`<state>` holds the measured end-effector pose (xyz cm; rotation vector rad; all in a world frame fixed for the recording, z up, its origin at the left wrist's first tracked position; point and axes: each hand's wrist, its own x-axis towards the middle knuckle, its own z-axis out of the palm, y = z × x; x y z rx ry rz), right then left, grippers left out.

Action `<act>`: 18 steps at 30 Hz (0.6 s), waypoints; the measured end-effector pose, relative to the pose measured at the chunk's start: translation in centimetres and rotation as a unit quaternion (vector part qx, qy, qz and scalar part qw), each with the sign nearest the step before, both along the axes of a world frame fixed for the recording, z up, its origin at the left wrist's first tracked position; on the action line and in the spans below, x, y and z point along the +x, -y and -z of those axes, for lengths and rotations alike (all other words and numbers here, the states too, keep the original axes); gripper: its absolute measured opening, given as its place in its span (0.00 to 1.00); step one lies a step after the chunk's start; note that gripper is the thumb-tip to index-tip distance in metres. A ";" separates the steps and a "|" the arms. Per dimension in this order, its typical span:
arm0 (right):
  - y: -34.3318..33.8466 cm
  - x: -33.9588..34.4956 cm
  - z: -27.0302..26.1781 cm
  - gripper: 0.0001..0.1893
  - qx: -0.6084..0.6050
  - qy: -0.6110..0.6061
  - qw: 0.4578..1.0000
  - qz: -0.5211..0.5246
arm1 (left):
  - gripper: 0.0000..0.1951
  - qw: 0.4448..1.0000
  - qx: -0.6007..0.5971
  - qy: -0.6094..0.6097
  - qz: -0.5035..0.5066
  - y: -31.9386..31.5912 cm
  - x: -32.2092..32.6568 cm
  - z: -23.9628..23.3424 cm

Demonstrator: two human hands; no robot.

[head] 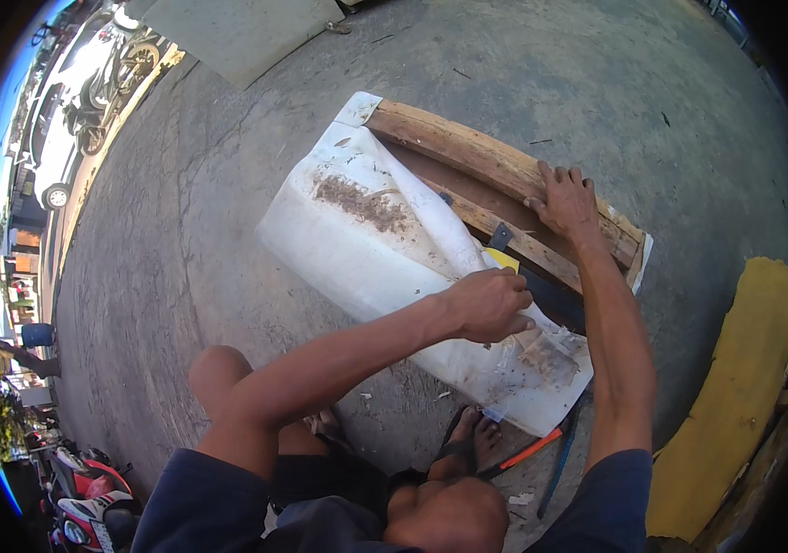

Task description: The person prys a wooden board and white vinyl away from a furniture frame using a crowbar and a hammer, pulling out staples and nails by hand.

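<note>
On the ground before me lies a wooden frame (463, 142), partly wrapped in a white, soiled covering sheet (345, 228). My left hand (494, 304) has its fingers curled at the sheet's loose, folded edge, near a small yellow piece (502, 260). My right hand (567, 200) grips the frame's far rail, fingers over its top and thumb on the inner side. A dark metal bracket (500, 236) sits on the inner rail, between the two hands. Brown dirt (359, 202) is scattered over the sheet. What my left fingertips press on is partly hidden.
An orange-and-black tool handle (529, 449) and a blue bar (563, 460) lie by my right foot. Yellow sheet material (733, 401) lies at the right. A grey panel (242, 34) is at the top. Motorcycles (93, 501) and a white car (55, 152) stand at the left.
</note>
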<state>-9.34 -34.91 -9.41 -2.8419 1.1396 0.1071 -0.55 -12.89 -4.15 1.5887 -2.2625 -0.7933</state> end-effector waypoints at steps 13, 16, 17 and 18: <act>-4.7 14.0 2.4 0.47 0.084 0.032 0.995 0.037 | 0.09 0.946 0.067 0.297 -0.110 4.3 17.1 1.4; -4.0 13.8 4.2 0.42 0.056 0.061 0.996 0.044 | 0.07 0.962 0.025 0.242 -0.124 0.1 17.0 0.3; -3.9 13.7 4.9 0.40 0.044 0.066 0.996 0.050 | 0.07 0.964 0.027 0.231 -0.133 -0.9 16.0 0.0; -4.7 14.0 4.7 0.38 0.049 0.046 0.997 0.037 | 0.08 0.963 0.030 0.228 -0.143 -2.3 15.6 -0.5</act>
